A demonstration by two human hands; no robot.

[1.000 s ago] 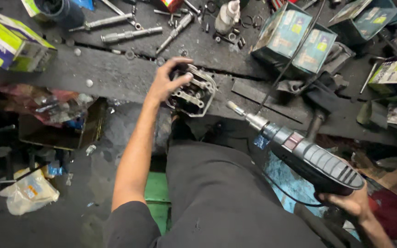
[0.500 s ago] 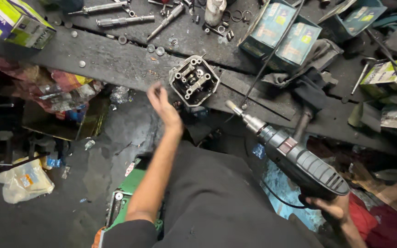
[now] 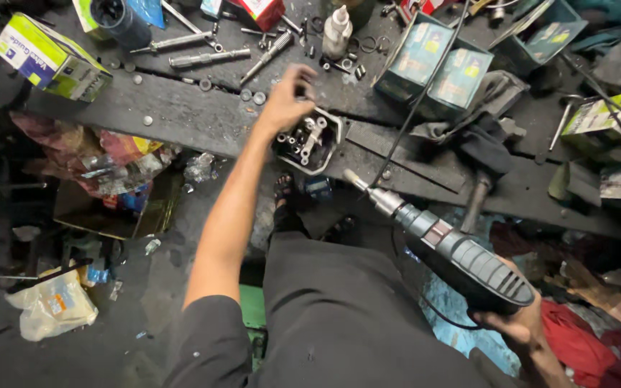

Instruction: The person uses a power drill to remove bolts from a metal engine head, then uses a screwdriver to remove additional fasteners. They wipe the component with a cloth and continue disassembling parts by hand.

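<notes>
The left hand (image 3: pixel 287 100), fingers drawn together as if pinching something too small to tell, is hovering just above the engine head (image 3: pixel 309 141) lying on the dark worktop (image 3: pixel 181 115), while the right hand (image 3: pixel 515 327) is gripping the corded drill (image 3: pixel 443 248) clear of it, so drilling appears not yet started.

An engine cylinder head (image 3: pixel 310 141) is set at the workbench (image 3: pixel 181 115) front edge, with a plastic bottle (image 3: pixel 336 31) at twelve o'clock behind it, two cartons (image 3: pixel 436 65) at two o'clock, and a power drill (image 3: pixel 454 251) held at four o'clock.
</notes>
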